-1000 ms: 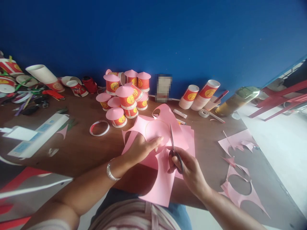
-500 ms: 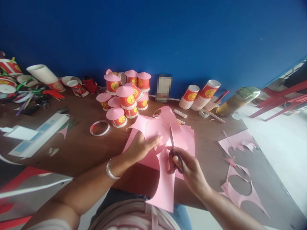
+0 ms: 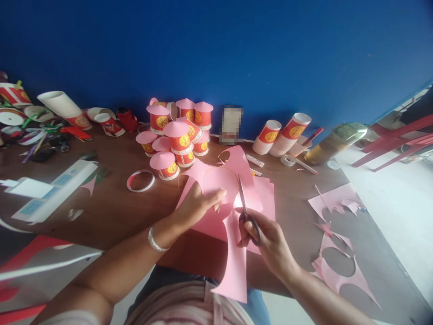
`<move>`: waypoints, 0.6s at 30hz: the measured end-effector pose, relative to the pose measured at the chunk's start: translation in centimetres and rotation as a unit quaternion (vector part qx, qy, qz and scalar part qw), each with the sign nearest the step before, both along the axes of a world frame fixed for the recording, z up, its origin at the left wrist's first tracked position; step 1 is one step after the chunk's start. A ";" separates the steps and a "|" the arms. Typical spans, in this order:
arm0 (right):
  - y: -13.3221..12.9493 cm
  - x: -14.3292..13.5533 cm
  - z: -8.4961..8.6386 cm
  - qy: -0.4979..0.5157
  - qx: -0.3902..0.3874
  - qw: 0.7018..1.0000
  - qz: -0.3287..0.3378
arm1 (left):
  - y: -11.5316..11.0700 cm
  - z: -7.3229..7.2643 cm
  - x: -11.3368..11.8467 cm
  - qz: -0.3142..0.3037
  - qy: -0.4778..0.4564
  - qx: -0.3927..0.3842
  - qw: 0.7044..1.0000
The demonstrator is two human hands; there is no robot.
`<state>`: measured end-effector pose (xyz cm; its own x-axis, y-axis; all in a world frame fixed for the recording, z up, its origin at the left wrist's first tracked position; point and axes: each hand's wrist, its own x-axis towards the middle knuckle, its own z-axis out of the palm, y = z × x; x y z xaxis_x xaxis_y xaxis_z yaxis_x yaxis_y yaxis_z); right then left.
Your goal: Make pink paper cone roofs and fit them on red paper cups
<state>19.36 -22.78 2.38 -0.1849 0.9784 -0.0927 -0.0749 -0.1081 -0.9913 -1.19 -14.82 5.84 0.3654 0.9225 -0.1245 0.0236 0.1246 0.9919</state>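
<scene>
Pink paper point(image 3: 221, 180) spans the middle of the head view, above more pink sheets point(image 3: 268, 198) on the brown table point(image 3: 128, 216). The left hand point(image 3: 203, 205) pinches it under the thumb; the right hand's point(image 3: 262, 225) fingers curl round the scissors point(image 3: 242, 198). It looks light, limp and easily creased, best held inside the outlined circle point(image 3: 214, 180). Red cups point(image 3: 174, 143) bear yellow emblems point(image 3: 184, 141), too small to read.

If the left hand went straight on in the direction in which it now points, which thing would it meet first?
Most likely the scissors, whose blade shows against the pink paper that the left hand holds; depth is unclear, so it might pass under them.
</scene>
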 end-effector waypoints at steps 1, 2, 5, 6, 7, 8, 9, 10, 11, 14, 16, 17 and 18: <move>0.0 0.0 0.0 -0.003 0.000 1.000 -0.001 | 0.1 -0.1 0.0 0.002 -0.005 -0.004 1.000; 0.0 0.1 0.0 -0.006 -0.001 1.000 -0.002 | 0.1 -0.2 0.0 0.005 -0.011 -0.007 1.000; -0.1 0.2 0.0 -0.015 -0.007 1.000 -0.004 | 0.2 -0.5 0.0 0.010 -0.030 -0.010 0.999; -0.1 0.2 0.0 -0.017 -0.008 1.000 -0.004 | 0.2 -0.5 0.0 0.013 -0.033 -0.009 0.999; -0.1 0.3 0.0 -0.019 -0.007 1.000 -0.004 | 0.2 -0.6 0.0 0.015 -0.033 -0.007 0.999; -0.1 0.3 0.0 -0.020 -0.007 1.000 -0.003 | 0.2 -0.6 0.0 0.019 -0.031 -0.005 0.999; -0.1 0.3 0.0 -0.022 -0.006 1.000 -0.003 | 0.2 -0.5 -0.1 0.023 -0.029 -0.002 0.999; -0.1 0.3 0.0 -0.025 -0.006 1.000 -0.002 | 0.2 -0.5 -0.1 0.026 -0.027 0.001 0.999; -0.1 0.3 0.1 -0.029 -0.006 1.000 -0.002 | 0.3 -0.4 -0.1 0.027 -0.025 0.004 0.999; 0.0 0.3 0.3 -0.039 -0.006 0.999 -0.004 | 0.4 -0.2 -0.2 0.023 -0.029 0.015 0.999; 0.0 0.2 0.4 -0.041 -0.006 0.999 -0.005 | 0.4 -0.2 -0.2 0.022 -0.035 0.016 0.999; 0.0 0.2 0.4 -0.041 -0.005 0.999 -0.006 | 0.5 -0.2 -0.2 0.025 -0.037 0.014 0.999; -0.1 0.2 0.5 -0.040 -0.005 0.999 -0.006 | 0.5 -0.3 -0.2 0.027 -0.039 0.011 0.999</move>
